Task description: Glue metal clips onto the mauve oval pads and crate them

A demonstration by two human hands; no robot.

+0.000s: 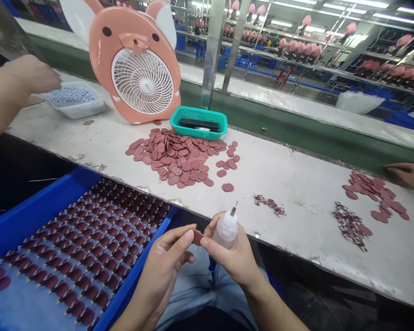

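While the left hand [162, 271] pinches a light, flexible pink cutout [197, 237] by its edge, the right hand [232, 259] closes its fingers around a squeezable needle-tip bottle [227, 231].

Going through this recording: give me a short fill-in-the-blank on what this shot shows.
The person's right hand grips a white squeeze ____ with a metal tip.
A small pink piece is pinched between the fingers of ____ hands.
The large blue tray sits to the person's ____.
Behind the loose heap of pink pieces stands a pink animal-shaped ____.

Missing words: bottle; both; left; fan.
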